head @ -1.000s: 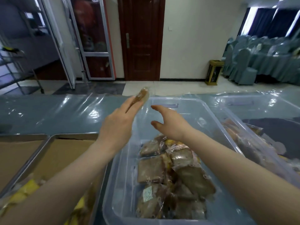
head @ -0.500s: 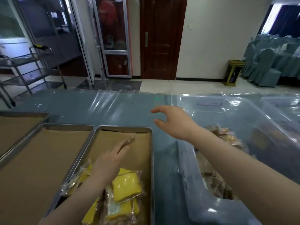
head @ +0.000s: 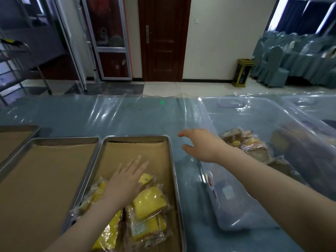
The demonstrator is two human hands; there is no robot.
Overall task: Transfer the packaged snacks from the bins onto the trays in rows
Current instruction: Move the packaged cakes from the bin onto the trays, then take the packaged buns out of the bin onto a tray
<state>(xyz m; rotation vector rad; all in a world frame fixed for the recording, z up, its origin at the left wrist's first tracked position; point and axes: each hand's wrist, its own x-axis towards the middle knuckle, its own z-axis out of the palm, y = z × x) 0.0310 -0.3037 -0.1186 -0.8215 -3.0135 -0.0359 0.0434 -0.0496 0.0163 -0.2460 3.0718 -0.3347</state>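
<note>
A steel tray [head: 173, 179] lined with brown paper holds several clear-wrapped yellow cake snacks [head: 149, 201] in its near half. My left hand [head: 125, 180] lies flat, fingers straight, on top of the packets at the far end of that group. My right hand [head: 200, 144] hovers above the table between the tray and the clear plastic bin [head: 214, 190], fingers loosely spread, holding nothing. The bin contains brown wrapped snacks [head: 243, 142].
Two more paper-lined trays [head: 45, 171] [head: 16, 135] lie to the left. A second clear bin [head: 312, 104] stands at the far right. Plastic film covers the blue table [head: 109, 117]. A metal rack [head: 12, 66] stands beyond the table's left end.
My left hand came from above the bin to the tray with a snack, laid it down and now lies flat on the packets. My view swung left. The right hand stayed hovering.
</note>
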